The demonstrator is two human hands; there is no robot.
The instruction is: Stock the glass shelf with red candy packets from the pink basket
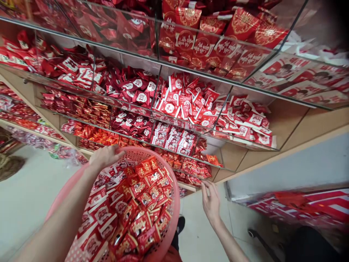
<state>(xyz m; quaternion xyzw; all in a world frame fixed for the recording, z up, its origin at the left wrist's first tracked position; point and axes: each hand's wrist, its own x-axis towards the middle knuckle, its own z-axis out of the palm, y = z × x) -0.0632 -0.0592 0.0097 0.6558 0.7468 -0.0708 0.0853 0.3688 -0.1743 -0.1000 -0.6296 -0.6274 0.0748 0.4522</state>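
Note:
A round pink plastic basket [176,196] with a perforated wall is full of small red and orange-red wrapped packets [139,187]. At its far rim is my left hand [105,157], closed over the edge with the thumb lying along it; the other fingertips are partly hidden. To the right of the basket, my right hand [211,202] is held out with fingers apart and nothing visible in it. Its fingertips are by the end of the lowest shelf, close to some red packets [195,180]; whether they touch, I cannot tell.
Tiered shelves with clear dividers hold red packets [188,98], maroon packets [136,87] and larger red-and-gold bags [212,36]. A wooden shelf side [261,160] slopes along the right. Red packaging [305,205] lies at lower right near a dark chair leg [261,242]. A woven basket [11,165] stands far left.

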